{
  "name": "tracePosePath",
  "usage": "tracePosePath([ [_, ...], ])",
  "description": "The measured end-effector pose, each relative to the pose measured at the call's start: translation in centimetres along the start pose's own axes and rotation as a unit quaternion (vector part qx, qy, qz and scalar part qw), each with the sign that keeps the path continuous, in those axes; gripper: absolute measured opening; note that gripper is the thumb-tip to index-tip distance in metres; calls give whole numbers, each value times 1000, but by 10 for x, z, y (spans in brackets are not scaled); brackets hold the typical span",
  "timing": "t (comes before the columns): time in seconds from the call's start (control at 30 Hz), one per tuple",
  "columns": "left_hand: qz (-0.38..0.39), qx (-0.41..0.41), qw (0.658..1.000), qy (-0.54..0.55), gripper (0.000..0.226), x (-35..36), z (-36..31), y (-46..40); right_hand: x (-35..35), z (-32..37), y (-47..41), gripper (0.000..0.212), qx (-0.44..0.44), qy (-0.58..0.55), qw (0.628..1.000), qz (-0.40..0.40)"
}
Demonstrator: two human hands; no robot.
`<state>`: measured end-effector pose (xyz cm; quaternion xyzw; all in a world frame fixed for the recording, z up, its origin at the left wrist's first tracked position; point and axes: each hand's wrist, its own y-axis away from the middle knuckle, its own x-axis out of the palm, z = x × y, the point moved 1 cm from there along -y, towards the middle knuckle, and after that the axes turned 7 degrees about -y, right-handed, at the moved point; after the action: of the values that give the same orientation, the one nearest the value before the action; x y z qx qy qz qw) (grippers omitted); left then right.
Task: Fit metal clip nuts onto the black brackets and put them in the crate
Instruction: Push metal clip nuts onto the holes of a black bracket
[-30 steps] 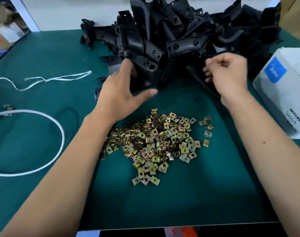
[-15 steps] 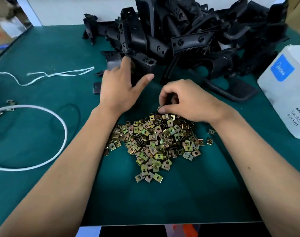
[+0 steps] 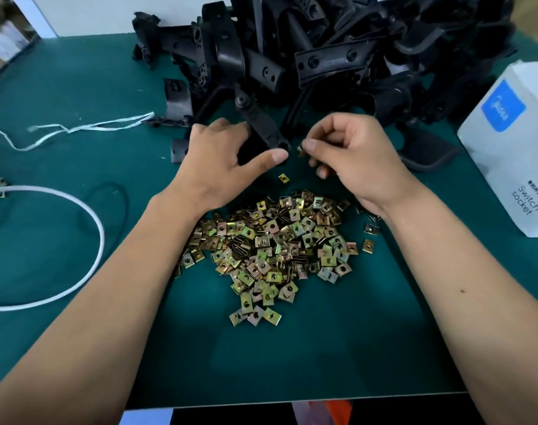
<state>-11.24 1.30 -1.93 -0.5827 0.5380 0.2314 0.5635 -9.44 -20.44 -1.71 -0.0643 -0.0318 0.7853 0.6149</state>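
Note:
My left hand (image 3: 224, 161) grips a black bracket (image 3: 261, 124) at the near edge of a big heap of black brackets (image 3: 338, 56). The bracket's lower end points toward my right hand (image 3: 353, 154), which pinches a metal clip nut (image 3: 301, 150) between thumb and forefinger, right beside that end. A pile of brass-coloured clip nuts (image 3: 270, 246) lies on the green mat between my forearms. One loose clip nut (image 3: 283, 178) lies just below my hands. No crate is in view.
A white switch-socket box (image 3: 513, 148) stands at the right. A white cord loop (image 3: 77, 240) and a white string (image 3: 93, 127) lie on the left of the green mat (image 3: 292, 348). The table's front edge runs along the bottom.
My right hand has lifted from the clip nut pile with a clip nut and brought it up to the bracket. My left hand has pulled the bracket nearer, out of the heap.

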Motion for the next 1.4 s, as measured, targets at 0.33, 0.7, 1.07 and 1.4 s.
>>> tracePosePath([
  [0.33,19,42,999,-6,59,5,1,-3,6,-2,4,7,11,-6,999,-30],
  [0.7,41,31,994,-98,102,5,1,-3,14,0,6,6,18,-88,995,-48],
  [1.07,17,37,995,-88,58,5,-1,-1,14,6,7,9,26,-87,996,-22],
  [1.4,52,32,995,-77,77,7,-2,-2,12,6,7,13,7,-59,998,-29],
])
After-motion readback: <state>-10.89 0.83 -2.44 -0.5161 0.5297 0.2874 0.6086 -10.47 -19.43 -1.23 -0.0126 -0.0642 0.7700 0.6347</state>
